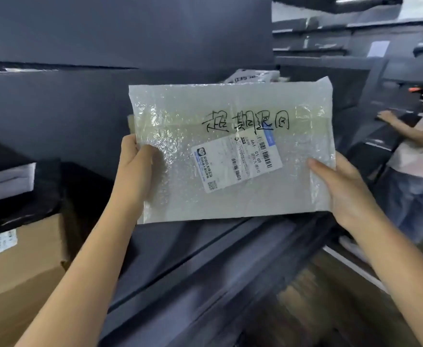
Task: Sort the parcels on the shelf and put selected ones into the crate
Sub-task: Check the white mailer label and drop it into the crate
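Observation:
I hold a flat, pale bubble-wrap parcel [205,108] up in front of me at the centre of the head view. It carries black handwritten characters and a white shipping label [235,162] with barcodes. My left hand [138,166] grips its left edge, thumb on the front. My right hand [340,186] grips its lower right edge, thumb across the front. Behind the parcel runs the dark grey shelf [218,259]. No crate shows in this view.
A brown cardboard box [22,269] with a black-wrapped parcel [22,209] on top sits on the shelf at the left. Another white parcel [253,75] peeks out behind the held one. A second person [415,156] stands at the right by more shelving.

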A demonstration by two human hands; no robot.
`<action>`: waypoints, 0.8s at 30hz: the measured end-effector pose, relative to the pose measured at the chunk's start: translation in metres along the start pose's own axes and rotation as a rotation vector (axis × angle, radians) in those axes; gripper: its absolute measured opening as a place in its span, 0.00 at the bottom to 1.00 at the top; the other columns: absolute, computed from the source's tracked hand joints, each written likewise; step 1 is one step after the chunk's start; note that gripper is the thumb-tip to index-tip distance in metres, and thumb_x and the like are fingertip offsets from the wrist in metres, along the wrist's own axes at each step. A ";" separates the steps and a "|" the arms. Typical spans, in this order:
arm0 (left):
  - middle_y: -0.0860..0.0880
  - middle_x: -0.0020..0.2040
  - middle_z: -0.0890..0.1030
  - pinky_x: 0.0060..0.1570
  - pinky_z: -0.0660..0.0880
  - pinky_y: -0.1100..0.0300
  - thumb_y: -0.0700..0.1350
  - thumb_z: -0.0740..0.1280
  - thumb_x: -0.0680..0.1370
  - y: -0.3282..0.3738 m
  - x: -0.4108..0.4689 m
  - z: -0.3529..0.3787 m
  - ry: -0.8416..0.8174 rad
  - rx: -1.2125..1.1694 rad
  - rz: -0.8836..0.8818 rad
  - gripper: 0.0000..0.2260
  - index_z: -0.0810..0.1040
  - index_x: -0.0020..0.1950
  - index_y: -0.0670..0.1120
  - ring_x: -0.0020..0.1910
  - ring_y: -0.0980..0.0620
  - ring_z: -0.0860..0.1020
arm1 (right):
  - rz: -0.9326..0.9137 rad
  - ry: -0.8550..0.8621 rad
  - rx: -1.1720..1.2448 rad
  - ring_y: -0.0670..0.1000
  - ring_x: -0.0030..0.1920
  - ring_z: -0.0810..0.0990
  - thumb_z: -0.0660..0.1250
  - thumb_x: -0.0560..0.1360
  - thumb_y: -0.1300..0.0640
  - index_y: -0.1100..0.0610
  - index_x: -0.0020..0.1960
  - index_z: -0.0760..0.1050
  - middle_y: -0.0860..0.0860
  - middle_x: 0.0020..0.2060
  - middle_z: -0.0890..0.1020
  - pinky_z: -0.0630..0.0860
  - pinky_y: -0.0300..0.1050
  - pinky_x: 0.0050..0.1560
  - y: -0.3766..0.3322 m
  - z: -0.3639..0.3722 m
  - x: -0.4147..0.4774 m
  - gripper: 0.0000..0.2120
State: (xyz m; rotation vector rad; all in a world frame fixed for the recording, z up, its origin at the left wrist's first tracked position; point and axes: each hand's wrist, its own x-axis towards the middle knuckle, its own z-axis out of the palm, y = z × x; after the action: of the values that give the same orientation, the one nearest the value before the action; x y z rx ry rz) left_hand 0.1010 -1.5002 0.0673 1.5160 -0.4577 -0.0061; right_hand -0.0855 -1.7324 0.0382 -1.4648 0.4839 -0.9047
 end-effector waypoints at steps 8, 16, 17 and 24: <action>0.52 0.40 0.71 0.36 0.67 0.60 0.40 0.57 0.77 -0.059 -0.063 0.102 -0.392 -0.105 -0.153 0.05 0.68 0.47 0.51 0.37 0.55 0.70 | 0.124 0.413 -0.106 0.41 0.39 0.83 0.65 0.77 0.60 0.51 0.53 0.76 0.44 0.41 0.84 0.79 0.37 0.37 0.030 -0.118 -0.102 0.07; 0.52 0.47 0.74 0.40 0.73 0.60 0.38 0.55 0.80 -0.127 -0.159 0.197 -0.694 -0.135 -0.448 0.07 0.67 0.54 0.49 0.43 0.55 0.75 | 0.299 0.662 -0.232 0.43 0.39 0.84 0.67 0.76 0.59 0.50 0.53 0.76 0.42 0.40 0.86 0.81 0.39 0.37 0.068 -0.220 -0.182 0.08; 0.52 0.46 0.74 0.39 0.72 0.60 0.38 0.55 0.80 -0.140 -0.169 0.208 -0.710 -0.123 -0.488 0.07 0.67 0.55 0.48 0.42 0.56 0.75 | 0.328 0.675 -0.256 0.42 0.38 0.84 0.67 0.76 0.59 0.50 0.53 0.76 0.42 0.39 0.86 0.81 0.40 0.37 0.075 -0.231 -0.187 0.08; 0.39 0.52 0.76 0.39 0.69 0.62 0.41 0.57 0.81 -0.235 -0.241 0.277 -0.824 0.096 -0.839 0.15 0.67 0.69 0.43 0.48 0.43 0.77 | 0.519 0.683 -0.482 0.42 0.36 0.82 0.67 0.76 0.61 0.52 0.55 0.75 0.47 0.44 0.82 0.77 0.36 0.35 0.125 -0.300 -0.199 0.10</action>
State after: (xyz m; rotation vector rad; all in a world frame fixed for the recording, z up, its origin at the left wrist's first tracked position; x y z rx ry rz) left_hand -0.1355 -1.7135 -0.2306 1.6604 -0.4269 -1.3115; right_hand -0.4070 -1.7864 -0.1585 -1.3104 1.5984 -0.8780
